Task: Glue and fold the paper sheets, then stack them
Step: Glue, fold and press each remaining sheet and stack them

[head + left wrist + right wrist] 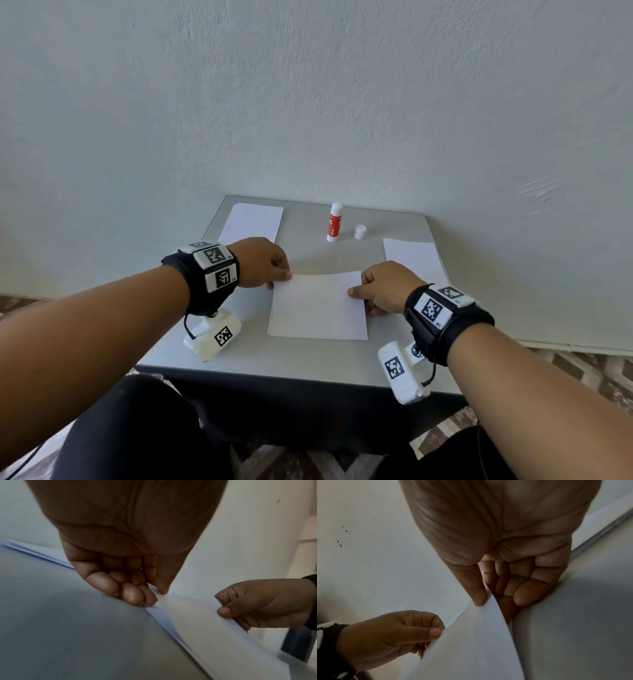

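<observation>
— White paper sheet [318,308], mid-desk [246,356]: who has it?
— Both hands. The left hand [262,262] pinches its far-left corner between thumb and curled fingers [132,595]; the right hand [385,286] pinches the far-right corner likewise, the far edge lifted.
— And the rest?
— Paper stacks [251,222] far left and right [412,258]; an uncapped glue stick [334,222] upright at the back, its cap [360,232] beside it.
</observation>
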